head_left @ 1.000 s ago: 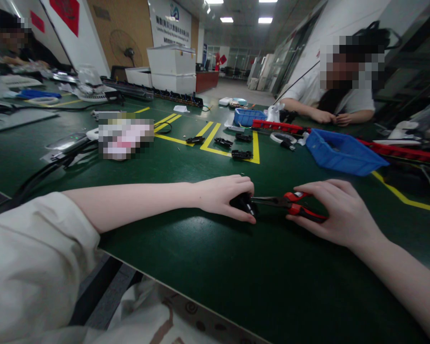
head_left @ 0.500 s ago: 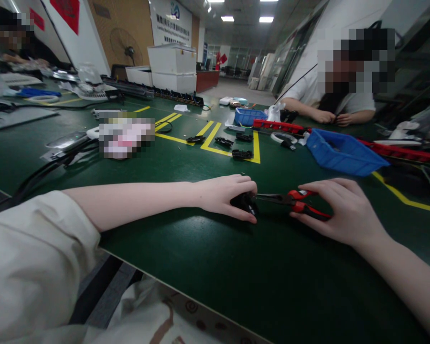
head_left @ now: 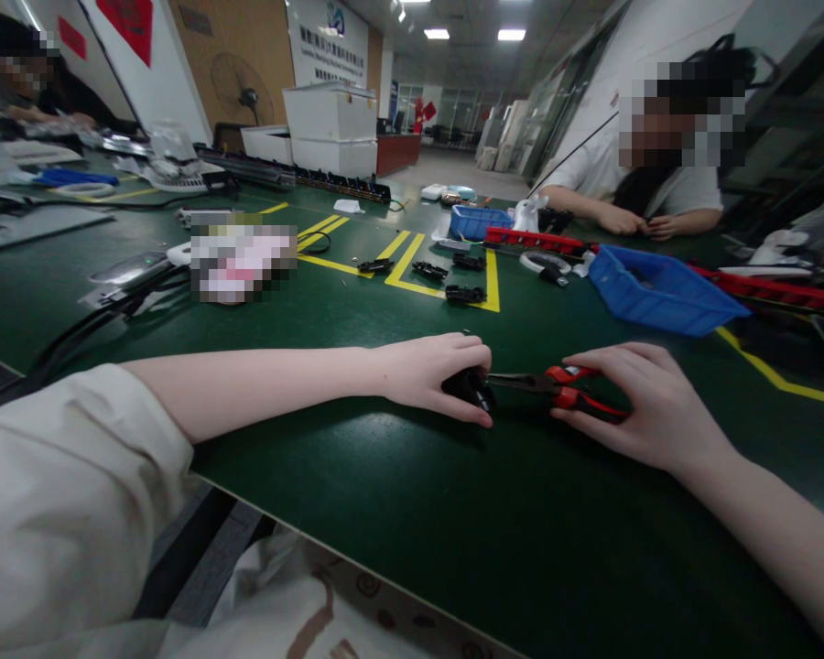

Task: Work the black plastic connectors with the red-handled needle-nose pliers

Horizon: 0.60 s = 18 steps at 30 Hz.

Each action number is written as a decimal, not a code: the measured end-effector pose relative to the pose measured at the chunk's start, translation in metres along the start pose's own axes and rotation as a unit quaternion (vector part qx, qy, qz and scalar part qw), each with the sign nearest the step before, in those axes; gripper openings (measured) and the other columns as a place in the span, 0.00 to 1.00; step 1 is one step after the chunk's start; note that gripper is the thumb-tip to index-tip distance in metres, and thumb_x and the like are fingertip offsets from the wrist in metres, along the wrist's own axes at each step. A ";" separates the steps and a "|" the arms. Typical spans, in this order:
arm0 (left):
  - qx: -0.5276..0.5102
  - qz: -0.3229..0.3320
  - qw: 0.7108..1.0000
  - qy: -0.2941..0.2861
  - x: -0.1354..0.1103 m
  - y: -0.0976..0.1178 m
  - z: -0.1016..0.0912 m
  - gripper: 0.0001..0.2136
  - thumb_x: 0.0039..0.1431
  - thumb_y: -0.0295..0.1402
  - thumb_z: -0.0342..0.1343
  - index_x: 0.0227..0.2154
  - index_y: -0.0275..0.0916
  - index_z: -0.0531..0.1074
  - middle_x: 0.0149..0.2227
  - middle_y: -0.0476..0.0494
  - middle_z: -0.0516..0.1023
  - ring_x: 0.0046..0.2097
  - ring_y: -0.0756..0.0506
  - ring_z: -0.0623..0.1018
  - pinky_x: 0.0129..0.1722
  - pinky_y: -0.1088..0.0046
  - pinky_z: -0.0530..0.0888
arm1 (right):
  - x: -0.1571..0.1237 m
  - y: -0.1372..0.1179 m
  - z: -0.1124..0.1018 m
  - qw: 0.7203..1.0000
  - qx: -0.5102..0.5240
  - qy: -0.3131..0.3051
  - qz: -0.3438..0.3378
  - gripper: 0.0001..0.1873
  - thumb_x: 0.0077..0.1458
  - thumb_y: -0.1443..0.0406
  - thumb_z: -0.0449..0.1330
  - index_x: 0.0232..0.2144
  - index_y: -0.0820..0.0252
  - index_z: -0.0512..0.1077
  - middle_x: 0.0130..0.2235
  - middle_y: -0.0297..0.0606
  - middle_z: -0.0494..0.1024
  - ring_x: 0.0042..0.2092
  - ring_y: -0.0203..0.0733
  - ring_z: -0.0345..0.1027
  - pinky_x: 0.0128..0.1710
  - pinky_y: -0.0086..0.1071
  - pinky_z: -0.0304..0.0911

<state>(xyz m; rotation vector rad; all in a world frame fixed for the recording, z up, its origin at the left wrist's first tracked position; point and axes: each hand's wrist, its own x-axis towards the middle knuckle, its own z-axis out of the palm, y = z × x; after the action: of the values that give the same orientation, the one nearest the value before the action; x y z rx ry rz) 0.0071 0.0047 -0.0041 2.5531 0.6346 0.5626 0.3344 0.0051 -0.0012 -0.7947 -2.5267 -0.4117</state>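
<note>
Since half a second ago, the red-handled pliers [head_left: 569, 389] have been shifted slightly toward the left hand [head_left: 432, 371], which has been kept in place. A black part [head_left: 471, 389] is pinched there between thumb and fingers, inward of the bench's [head_left: 384, 513] front edge. The handles are gripped between the right hand's [head_left: 652, 403] thumb and curled fingers; whether the part is bitten by the tips cannot be told. Toward the far edge, black pieces [head_left: 465, 294] are bordered by yellow tape [head_left: 493, 279]; beyond, white boxes [head_left: 333, 133] are stacked
</note>
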 end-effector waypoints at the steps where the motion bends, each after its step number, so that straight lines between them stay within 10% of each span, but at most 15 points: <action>1: 0.000 0.001 1.000 -0.001 0.000 0.000 0.000 0.23 0.60 0.54 0.65 0.44 0.39 0.71 0.46 0.39 0.74 0.47 0.40 0.73 0.44 0.65 0.70 | 0.000 0.000 0.000 1.000 0.001 0.000 0.000 0.21 0.61 0.52 0.64 0.53 0.46 0.70 0.44 0.43 0.83 0.42 0.59 0.78 0.44 0.57 0.69; 18: 0.017 0.022 1.000 -0.014 -0.001 0.000 -0.001 0.24 0.63 0.51 0.63 0.52 0.39 0.71 0.50 0.37 0.74 0.51 0.39 0.73 0.50 0.64 0.70 | 0.001 0.000 0.001 0.999 -0.021 -0.009 -0.022 0.20 0.61 0.48 0.64 0.49 0.51 0.70 0.41 0.43 0.83 0.38 0.54 0.77 0.40 0.52 0.68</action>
<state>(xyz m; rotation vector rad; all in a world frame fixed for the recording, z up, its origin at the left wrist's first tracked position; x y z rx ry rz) 0.0062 0.0048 -0.0036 2.6080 0.5843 0.5353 0.3337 0.0063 -0.0015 -0.7624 -2.5650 -0.4756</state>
